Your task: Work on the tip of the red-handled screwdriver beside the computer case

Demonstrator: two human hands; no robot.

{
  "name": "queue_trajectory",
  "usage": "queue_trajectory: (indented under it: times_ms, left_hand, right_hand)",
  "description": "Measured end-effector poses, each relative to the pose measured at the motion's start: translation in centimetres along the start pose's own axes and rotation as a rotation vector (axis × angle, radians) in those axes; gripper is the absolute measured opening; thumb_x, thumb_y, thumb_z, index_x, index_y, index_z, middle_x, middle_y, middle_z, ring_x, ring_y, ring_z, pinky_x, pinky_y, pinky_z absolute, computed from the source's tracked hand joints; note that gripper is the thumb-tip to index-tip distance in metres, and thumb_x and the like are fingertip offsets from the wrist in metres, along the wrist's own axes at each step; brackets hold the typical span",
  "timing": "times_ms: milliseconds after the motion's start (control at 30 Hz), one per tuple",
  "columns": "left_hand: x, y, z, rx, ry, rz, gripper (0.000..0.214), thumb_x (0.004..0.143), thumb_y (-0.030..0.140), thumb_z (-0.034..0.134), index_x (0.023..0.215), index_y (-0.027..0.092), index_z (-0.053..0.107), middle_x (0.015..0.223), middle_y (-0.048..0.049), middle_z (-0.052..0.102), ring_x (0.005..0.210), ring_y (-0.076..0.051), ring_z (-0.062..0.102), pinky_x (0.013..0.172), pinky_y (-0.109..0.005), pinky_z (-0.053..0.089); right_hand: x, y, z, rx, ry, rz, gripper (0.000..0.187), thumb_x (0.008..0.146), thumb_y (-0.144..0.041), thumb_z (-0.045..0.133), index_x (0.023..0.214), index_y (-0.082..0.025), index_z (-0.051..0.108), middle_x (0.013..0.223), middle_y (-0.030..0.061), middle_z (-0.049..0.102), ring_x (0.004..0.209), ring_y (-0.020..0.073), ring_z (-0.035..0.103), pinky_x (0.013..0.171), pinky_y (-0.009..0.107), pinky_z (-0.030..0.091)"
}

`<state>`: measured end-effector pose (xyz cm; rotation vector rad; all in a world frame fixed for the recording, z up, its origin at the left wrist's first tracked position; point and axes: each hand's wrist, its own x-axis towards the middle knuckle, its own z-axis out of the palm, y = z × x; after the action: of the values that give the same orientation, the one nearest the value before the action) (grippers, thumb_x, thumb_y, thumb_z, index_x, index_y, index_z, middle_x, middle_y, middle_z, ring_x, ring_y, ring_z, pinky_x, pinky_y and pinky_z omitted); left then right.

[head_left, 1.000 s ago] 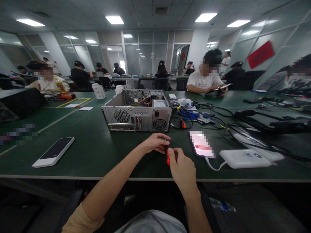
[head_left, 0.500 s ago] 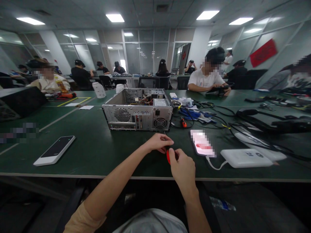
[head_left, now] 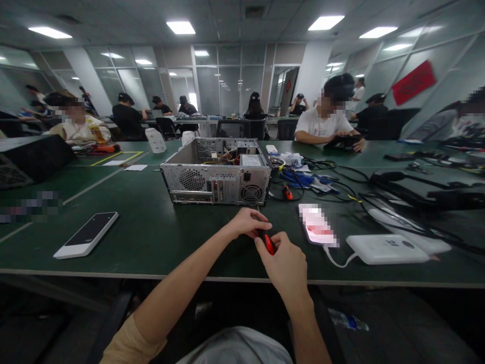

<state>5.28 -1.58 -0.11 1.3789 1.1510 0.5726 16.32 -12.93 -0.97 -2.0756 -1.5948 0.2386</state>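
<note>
Just in front of the opened computer case (head_left: 189, 179), both my hands are together over the green table. My right hand (head_left: 290, 260) is closed around the red and black handle of a screwdriver (head_left: 269, 244). The fingers of my left hand (head_left: 244, 223) close on its front part, beyond the handle. A thin bit of shaft seems to point towards the case, though the fingers hide most of it. The case lies on its side with its back panel, vents and fan grille facing me, and wires and a labelled metal box show inside.
To the right lie a lit phone (head_left: 317, 225) cabled to a white power bank (head_left: 390, 248), an orange-black screwdriver (head_left: 288, 192), blue gloves (head_left: 308, 180) and black cables. A white device (head_left: 87, 235) lies left. Co-workers sit across the table (head_left: 151, 263).
My right hand has turned slightly and its thumb has shifted left and down, so the red handle shows more to the right of it. The left hand keeps nearly the same pose.
</note>
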Motion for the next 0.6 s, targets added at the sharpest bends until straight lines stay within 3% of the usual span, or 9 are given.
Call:
queue_trajectory:
  times_ms: [133,267,367,500,600]
  left_hand:
    - [0.1,0.0,0.2,0.033,0.039,0.04,0.025,0.079,0.031,0.076,0.094,0.011,0.071,0.072,-0.0016,0.066,0.052,-0.008,0.059,0.055,-0.022,0.056]
    - [-0.2,0.2,-0.6,-0.109,-0.11,-0.049,0.024,0.084,0.02,0.066,0.107,0.015,0.07,0.101,-0.0069,0.072,0.068,-0.012,0.069,0.063,-0.025,0.059]
    - [-0.1,0.1,-1.2,-0.178,-0.171,-0.047,0.031,0.078,0.014,0.071,0.109,0.015,0.069,0.104,-0.008,0.073,0.073,-0.013,0.07,0.068,-0.028,0.059]
    - [0.0,-0.1,-0.9,-0.105,-0.054,-0.009,0.029,0.075,0.016,0.076,0.103,0.012,0.068,0.075,-0.0018,0.068,0.056,-0.01,0.063,0.058,-0.025,0.056]
    - [0.1,0.0,-0.2,-0.028,0.025,-0.001,0.027,0.073,0.02,0.079,0.096,0.011,0.068,0.065,0.002,0.062,0.049,-0.009,0.058,0.052,-0.023,0.053]
  right_hand:
    - [0.1,0.1,0.0,-0.02,-0.025,0.004,0.04,0.097,-0.051,0.038,0.082,-0.022,0.062,0.074,0.0065,0.07,0.071,0.0231,0.065,0.061,0.03,0.029]
    - [0.1,0.0,-0.1,-0.105,-0.07,0.021,0.045,0.1,-0.046,0.03,0.086,-0.021,0.066,0.082,0.0111,0.072,0.073,0.0243,0.066,0.062,0.031,0.028]
    - [0.2,0.0,-0.3,-0.096,-0.083,0.02,0.048,0.101,-0.045,0.026,0.088,-0.021,0.066,0.083,0.0109,0.072,0.074,0.0244,0.066,0.062,0.031,0.029]
    - [0.0,0.0,-0.2,0.027,0.012,-0.036,0.043,0.09,-0.063,0.046,0.104,-0.023,0.057,0.088,0.0055,0.07,0.076,0.0238,0.065,0.062,0.028,0.03]
    - [0.1,0.1,0.0,0.045,0.021,-0.05,0.041,0.079,-0.059,0.064,0.097,-0.023,0.055,0.087,0.0032,0.07,0.074,0.023,0.064,0.061,0.027,0.03]
